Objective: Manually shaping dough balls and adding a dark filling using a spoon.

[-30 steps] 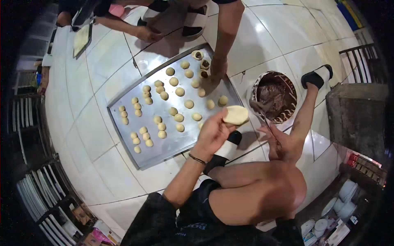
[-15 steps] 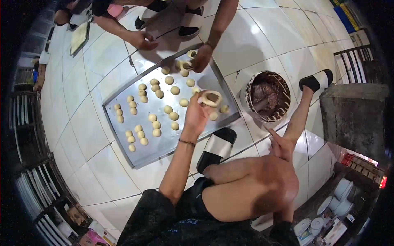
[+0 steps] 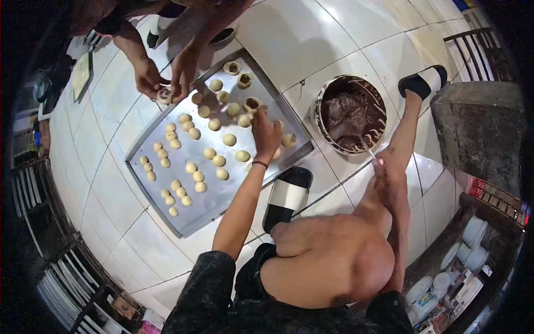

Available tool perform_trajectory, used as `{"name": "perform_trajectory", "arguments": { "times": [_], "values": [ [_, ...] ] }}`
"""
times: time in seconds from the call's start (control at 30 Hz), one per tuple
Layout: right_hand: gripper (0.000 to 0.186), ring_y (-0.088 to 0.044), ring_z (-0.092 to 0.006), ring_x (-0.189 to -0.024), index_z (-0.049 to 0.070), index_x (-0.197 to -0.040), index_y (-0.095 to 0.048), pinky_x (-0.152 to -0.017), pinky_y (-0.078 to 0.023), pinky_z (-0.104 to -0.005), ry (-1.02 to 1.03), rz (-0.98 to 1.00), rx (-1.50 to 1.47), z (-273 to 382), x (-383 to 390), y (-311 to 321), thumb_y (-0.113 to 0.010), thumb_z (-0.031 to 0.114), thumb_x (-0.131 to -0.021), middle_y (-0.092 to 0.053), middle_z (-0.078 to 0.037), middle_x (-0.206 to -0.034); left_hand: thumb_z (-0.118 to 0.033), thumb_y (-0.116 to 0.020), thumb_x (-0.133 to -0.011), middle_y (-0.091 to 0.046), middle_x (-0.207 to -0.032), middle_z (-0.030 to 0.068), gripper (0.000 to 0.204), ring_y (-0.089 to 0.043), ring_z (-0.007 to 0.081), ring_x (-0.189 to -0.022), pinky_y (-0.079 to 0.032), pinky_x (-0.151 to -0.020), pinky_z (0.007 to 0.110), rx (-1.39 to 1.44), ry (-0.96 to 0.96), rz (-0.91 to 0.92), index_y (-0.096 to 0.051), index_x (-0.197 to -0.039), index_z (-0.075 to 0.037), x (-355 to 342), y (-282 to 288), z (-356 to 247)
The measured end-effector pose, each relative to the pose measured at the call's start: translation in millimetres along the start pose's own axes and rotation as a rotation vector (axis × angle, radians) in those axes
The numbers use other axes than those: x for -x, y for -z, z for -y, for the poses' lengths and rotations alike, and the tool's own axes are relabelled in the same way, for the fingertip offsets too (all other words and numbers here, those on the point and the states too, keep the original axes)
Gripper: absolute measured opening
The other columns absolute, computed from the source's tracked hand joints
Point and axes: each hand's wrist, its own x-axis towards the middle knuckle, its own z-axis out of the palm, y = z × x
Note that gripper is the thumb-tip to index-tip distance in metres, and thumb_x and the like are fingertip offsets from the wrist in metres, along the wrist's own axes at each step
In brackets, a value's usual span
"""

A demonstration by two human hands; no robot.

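My left hand (image 3: 267,134) reaches over the metal tray (image 3: 183,222), fingers curled against a dough piece (image 3: 252,104) with brown filling in its hollow. The fingertips are slightly blurred. In my right hand (image 3: 386,172), beside my knee, is a thin light-coloured handle (image 3: 367,146). Its far end disappears into the brown paste (image 3: 347,114) in a round bucket (image 3: 319,114), so the tool's kind is hidden. Pale dough balls (image 3: 229,140) lie in rows on the tray. Two more filled dough pieces (image 3: 245,80) sit near its far corner.
Across the tray, another person's hands (image 3: 167,80) hold a filled dough piece (image 3: 164,96). My sandalled feet (image 3: 289,195) flank the bucket's near side. A dark block (image 3: 475,133) stands at the right, with stacked white containers (image 3: 473,245) below it. White tiles (image 3: 139,250) cover the floor.
My left hand has lowered the filled dough piece to the tray. My right hand has taken a thin handle at the bucket. The other person's hands have moved left and together around a filled dough piece.
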Motion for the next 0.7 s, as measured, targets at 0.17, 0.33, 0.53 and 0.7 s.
{"name": "perform_trajectory", "arguments": {
  "times": [0.17,0.33,0.53,0.7],
  "values": [
    [0.016,-0.060,-0.0429,-0.065,0.004,-0.102,-0.063,-0.065,-0.047,-0.0540,0.118,0.364,0.453,-8,-52,-38,-0.057,0.016,-0.094,-0.068,-0.018,-0.077,-0.018,-0.073,-0.086,-0.069,-0.100,0.0134,0.032,-0.062,0.0272,-0.101,-0.049,-0.089,0.037,0.012,0.304,0.708,-0.067,-0.112,-0.001,16,25,-4],
    [0.015,-0.057,-0.0291,-0.057,0.004,-0.100,-0.062,-0.055,-0.047,-0.0419,0.386,0.160,-0.048,-27,-41,-46,-0.059,0.019,-0.098,-0.063,-0.012,-0.066,-0.011,-0.066,-0.093,-0.067,-0.097,0.0077,0.024,-0.063,0.0215,-0.096,-0.052,-0.086,0.034,0.812,0.823,0.564,-0.065,-0.117,-0.004,-8,97,-19],
    [0.017,-0.046,-0.0115,-0.048,0.004,-0.098,-0.062,-0.046,-0.041,-0.0264,-0.155,0.395,-0.799,26,-5,-17,-0.058,0.019,-0.104,-0.058,-0.004,-0.060,-0.007,-0.059,-0.100,-0.064,-0.114,0.0090,0.034,-0.065,0.0184,-0.092,-0.055,-0.089,0.031,1.310,1.147,0.565,-0.050,-0.133,-0.004,-10,155,-77],
    [0.014,-0.054,-0.0107,-0.057,-0.004,-0.106,-0.067,-0.055,-0.046,-0.0224,0.164,0.123,-0.992,136,-18,-69,-0.061,0.007,-0.099,-0.070,-0.006,-0.079,-0.009,-0.055,-0.102,-0.065,-0.115,0.0117,0.026,-0.067,0.0132,-0.088,-0.053,-0.076,0.024,1.346,0.920,1.131,-0.060,-0.126,-0.003,0,154,-135]
  ]
}}
